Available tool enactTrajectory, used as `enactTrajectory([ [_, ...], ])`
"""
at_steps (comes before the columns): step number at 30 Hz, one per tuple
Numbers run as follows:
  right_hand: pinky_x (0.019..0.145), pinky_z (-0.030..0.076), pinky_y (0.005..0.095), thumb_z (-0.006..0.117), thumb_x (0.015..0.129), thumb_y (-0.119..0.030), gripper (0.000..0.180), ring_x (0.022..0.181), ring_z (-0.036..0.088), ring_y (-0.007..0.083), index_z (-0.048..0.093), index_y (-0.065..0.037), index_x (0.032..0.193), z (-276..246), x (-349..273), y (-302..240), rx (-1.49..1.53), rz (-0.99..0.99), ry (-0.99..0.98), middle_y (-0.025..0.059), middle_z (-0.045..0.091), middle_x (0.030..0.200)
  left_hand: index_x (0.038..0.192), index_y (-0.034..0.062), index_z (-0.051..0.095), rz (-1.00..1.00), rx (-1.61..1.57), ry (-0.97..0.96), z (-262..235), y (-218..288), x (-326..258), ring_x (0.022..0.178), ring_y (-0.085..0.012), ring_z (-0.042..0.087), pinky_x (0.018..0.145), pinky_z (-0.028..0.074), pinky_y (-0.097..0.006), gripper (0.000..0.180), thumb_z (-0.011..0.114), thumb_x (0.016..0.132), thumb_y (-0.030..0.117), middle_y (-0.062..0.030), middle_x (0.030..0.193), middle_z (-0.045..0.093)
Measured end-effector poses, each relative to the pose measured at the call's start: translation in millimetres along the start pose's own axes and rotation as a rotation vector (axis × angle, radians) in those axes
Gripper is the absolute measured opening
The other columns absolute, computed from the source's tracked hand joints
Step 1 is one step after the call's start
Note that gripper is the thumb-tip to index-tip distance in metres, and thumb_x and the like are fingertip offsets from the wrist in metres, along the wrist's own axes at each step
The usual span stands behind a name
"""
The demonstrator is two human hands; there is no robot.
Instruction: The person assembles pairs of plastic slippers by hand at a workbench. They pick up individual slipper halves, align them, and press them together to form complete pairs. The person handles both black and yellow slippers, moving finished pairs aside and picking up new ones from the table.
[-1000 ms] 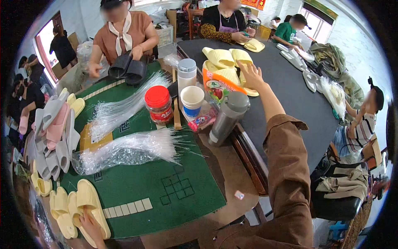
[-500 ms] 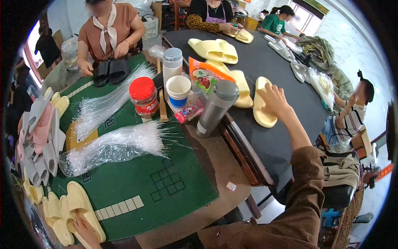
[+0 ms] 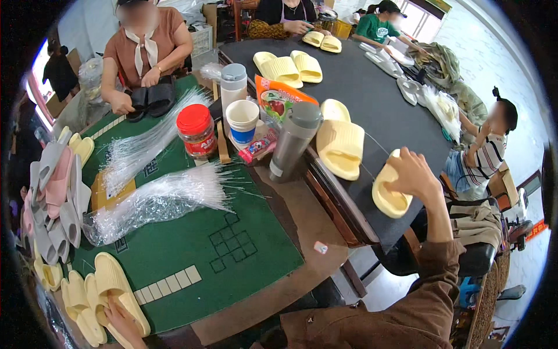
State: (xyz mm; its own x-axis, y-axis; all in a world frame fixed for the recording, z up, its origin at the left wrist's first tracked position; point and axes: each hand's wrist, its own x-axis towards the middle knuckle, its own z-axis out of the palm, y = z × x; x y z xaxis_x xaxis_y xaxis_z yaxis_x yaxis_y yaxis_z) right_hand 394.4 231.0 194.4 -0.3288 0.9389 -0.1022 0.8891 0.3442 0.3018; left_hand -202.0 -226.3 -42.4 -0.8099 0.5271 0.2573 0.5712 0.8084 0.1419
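My right hand (image 3: 415, 174) curls over a yellow slipper (image 3: 390, 198) near the close edge of the dark table, fingers at its strap end. A thin clear strand runs from it toward another yellow slipper (image 3: 341, 148), which overlaps one more pale yellow slipper (image 3: 335, 110) behind. At the lower left, my left hand (image 3: 121, 319) has its fingers in the foot opening of a yellow slipper (image 3: 113, 276), on the edge of the green mat. More yellow slippers (image 3: 74, 294) lie tight against it; the fingertips are partly hidden.
Clear plastic strands (image 3: 168, 200) spread over the green mat (image 3: 174, 250). A red-lidded jar (image 3: 196, 136), paper cup (image 3: 242, 119), grey flask (image 3: 294, 142) and orange packet (image 3: 279, 99) stand between the tables. Grey and pink slippers (image 3: 58, 186) pile at left. Several people sit around; one handles black sandals (image 3: 154, 100).
My right hand has drawn its slipper nearer and to the right, and the slipper beside it has come nearer too. My left hand stays put. The person opposite has shifted hands on the black sandals.
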Motion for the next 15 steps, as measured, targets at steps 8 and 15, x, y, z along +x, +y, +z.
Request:
enactTrajectory([
  [8, 0.094, 0.038, 0.0414, 0.074, 0.067, -0.035, 0.076, 0.104, 0.05, 0.0344, 0.049, -0.003, 0.131, -7, -39, -11, 0.076, -0.14, 0.318, 0.0171, 0.049, 0.11, 0.137, 0.0103, 0.046, 0.062, 0.023, 0.061, 4, 0, 3, 0.11, -0.0464, 0.046, 0.092, 0.039, -0.048, 0.043, 0.042, 0.095, 0.006, -0.0301, 0.12, 0.047],
  [15, 0.099, 0.037, 0.0438, 0.077, 0.065, -0.038, 0.101, 0.114, 0.048, 0.0356, 0.026, -0.005, 0.146, 18, -13, 0, 0.068, -0.153, 0.099, 0.0193, 0.048, 0.12, 0.137, 0.0124, 0.047, 0.106, -0.005, 0.092, 8, -2, 2, 0.111, -0.0474, 0.046, 0.094, 0.038, -0.049, 0.041, 0.042, 0.096, 0.009, -0.031, 0.123, 0.047],
])
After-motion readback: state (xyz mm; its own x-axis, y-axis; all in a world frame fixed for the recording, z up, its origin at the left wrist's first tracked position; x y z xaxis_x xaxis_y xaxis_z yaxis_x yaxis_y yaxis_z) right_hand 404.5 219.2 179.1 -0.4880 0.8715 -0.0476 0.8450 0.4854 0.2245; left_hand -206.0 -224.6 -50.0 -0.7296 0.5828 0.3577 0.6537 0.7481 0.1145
